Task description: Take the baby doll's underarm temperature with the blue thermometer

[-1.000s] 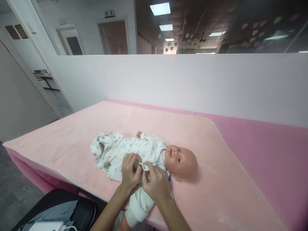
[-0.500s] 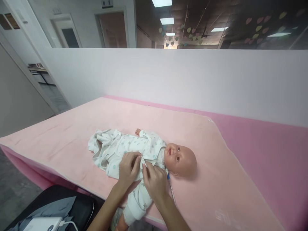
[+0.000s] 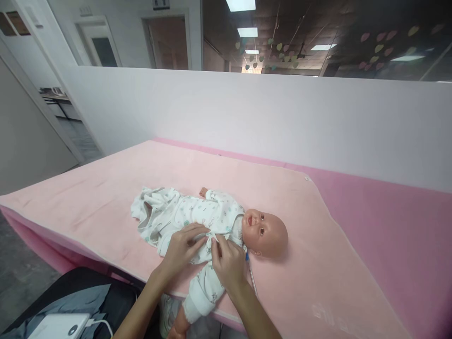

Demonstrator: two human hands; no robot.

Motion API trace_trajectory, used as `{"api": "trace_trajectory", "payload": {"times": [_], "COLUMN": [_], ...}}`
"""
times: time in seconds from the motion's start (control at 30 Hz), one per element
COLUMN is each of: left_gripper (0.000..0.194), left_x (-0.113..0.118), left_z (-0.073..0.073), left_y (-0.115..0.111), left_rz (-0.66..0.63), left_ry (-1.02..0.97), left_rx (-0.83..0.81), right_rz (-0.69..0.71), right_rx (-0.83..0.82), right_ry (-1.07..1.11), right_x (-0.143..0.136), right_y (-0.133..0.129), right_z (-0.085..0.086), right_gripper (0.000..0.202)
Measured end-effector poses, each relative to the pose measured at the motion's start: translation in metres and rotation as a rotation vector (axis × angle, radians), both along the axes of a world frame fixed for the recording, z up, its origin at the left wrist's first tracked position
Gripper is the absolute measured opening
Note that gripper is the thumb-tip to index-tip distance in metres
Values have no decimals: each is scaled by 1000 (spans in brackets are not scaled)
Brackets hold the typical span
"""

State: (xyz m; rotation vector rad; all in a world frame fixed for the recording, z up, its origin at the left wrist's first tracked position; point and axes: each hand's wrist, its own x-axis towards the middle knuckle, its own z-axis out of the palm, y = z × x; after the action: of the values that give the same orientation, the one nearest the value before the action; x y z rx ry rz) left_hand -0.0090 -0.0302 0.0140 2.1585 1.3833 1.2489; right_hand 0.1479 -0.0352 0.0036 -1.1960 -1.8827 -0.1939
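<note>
On the pink counter (image 3: 310, 287) lies a doll (image 3: 266, 233); the right hand (image 3: 229, 260) pinches its shirt (image 3: 210, 214). Whether the left hand (image 3: 181, 245) grips, I cannot tell. Adjusting the shirt seems underway, calling for delicacy next.

Light was soft and even around the right hand (image 3: 229, 263); just to the right of the grip, the doll (image 3: 271, 233) cast a faint shadow. Far beyond it, ceiling lamps (image 3: 247, 32) glared white.

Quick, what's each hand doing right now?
Left hand: touching the doll's printed top; can't tell if it grips.
Right hand: closed, pinching white cloth at the top's front.
</note>
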Motion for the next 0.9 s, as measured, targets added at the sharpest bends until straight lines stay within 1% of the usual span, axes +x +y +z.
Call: {"api": "trace_trajectory", "payload": {"times": [0.07,0.17,0.23,0.3,0.37,0.43,0.57,0.67,0.73,0.83,0.9], "left_gripper": [19,15,15,18,20,22,22,22,20,24,24], "left_x": [3,9,12,11,8,6,6,9,8,4,0], "left_z": [-3,-6,-7,-6,-4,-2,4,9,12,12,9], "left_y": [1,0,-1,-1,1,4,6,2,-1,-1,1], "left_rz": [18,88,133,140,121,115,132,101,83,69,66], "left_ry": [-61,-201,-278,-310,-314,-293,-188,-136,-102,-69,-107], "left_rx": [15,8,-39,-116,-186,-217,-152,-116,-128,-186,-214], "right_rz": [3,24,34,34,27,27,32,25,23,23,24], "right_rx": [-5,-16,-23,-28,-29,-29,-30,-35,-41,-48,-45], "right_ry": [6,24,36,37,28,21,25,27,29,29,32], "right_x": [0,1,1,1,1,0,0,0,0,1,1], "right_y": [0,0,0,1,1,2,2,2,1,1,1], "right_z": [0,-1,-2,-3,-4,-4,-4,-5,-5,-5,-5], "right_gripper": [25,24,23,24,25,25,24,24,23,23,23]}}
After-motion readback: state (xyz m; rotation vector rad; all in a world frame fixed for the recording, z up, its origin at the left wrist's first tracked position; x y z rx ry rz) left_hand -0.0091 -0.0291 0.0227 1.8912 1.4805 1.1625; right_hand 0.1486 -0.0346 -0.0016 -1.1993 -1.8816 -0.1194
